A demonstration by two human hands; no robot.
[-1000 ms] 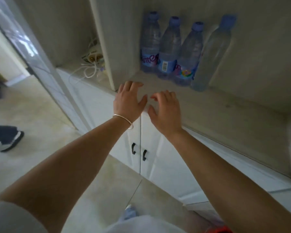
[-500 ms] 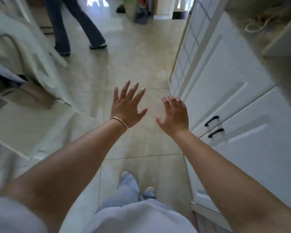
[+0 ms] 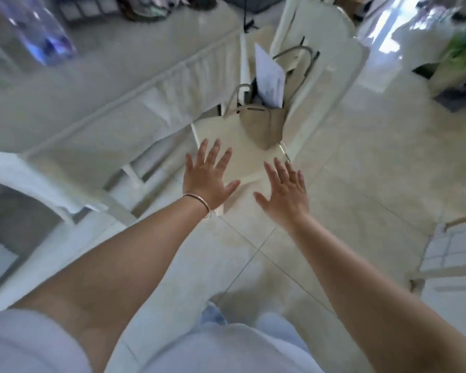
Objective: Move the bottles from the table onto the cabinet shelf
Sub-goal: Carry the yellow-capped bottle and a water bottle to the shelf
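While both hands hang in mid-air with nothing in them, the person appears to be between loads, facing the worktop (image 3: 135, 84) to fetch another bottle; the left hand (image 3: 209, 181), with a thin bangle (image 3: 199, 201) at its wrist, has its fingers (image 3: 215, 154) straight and spread wide, and the right hand (image 3: 284, 193) matches it, fingers (image 3: 279, 170) straight and fanned, neither touching anything; just beyond the fingertips of both hands stands a pale chair (image 3: 226, 146) with a beige handbag (image 3: 264, 127) on its seat and a sheet of white paper (image 3: 269, 76) poking out of the bag; far out past the left fingers and well off to their left, at the top corner of the view, a blurred clear bottle (image 3: 24, 30) with a blue patch low on it seems to stand on the cloth-covered worktop, though the smear of motion makes its outline, and whether others stand beside it, impossible to tell; the cabinet shelf is not in view; below the wrists lies tiled floor (image 3: 361, 184); judged from this, the step in hand is the approach to the worktop for a pick-up, and the next move calls for swinging the reach leftward and forward, clear of the chair, then closing the fingers round the bottle's body firmly enough that the smooth plastic does not slip, keeping it upright for the carry to the shelf.
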